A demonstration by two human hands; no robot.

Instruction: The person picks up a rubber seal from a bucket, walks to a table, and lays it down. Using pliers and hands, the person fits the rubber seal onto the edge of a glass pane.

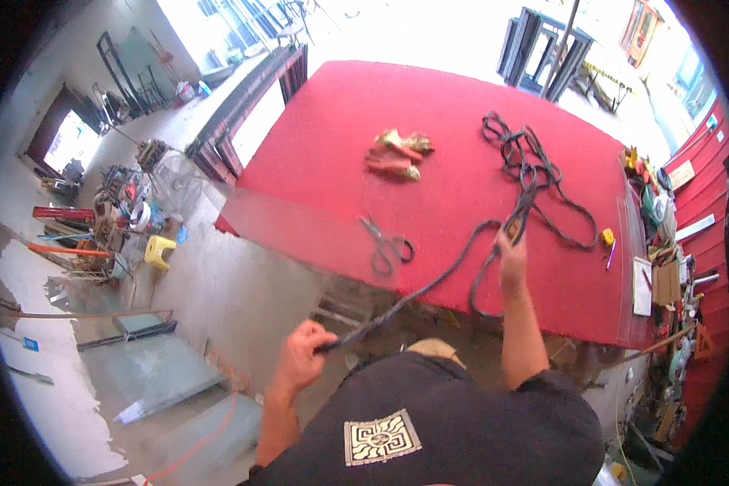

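A long black cord [441,279] runs across the front of the red table. My left hand [302,354] is closed around one end of it, off the table's near edge. Over the table, my right hand [512,261] grips a dark, elongated thing [519,219] with a yellow patch; its exact kind cannot be made out. The rest of the cord lies in loose loops [530,154] beyond that hand. Between my hands, scissors [387,249] lie with blades spread near the front edge. Farther back rests a pair of red and tan work gloves [398,155].
Clear glass [292,228] overhangs the red table's [340,105] left front edge. A yellow tape measure [607,236], a pen [611,256] and a white pad [642,286] lie on the right. A yellow stool [159,252] and glass sheets [158,364] stand at left; dark frames [247,109] lean behind.
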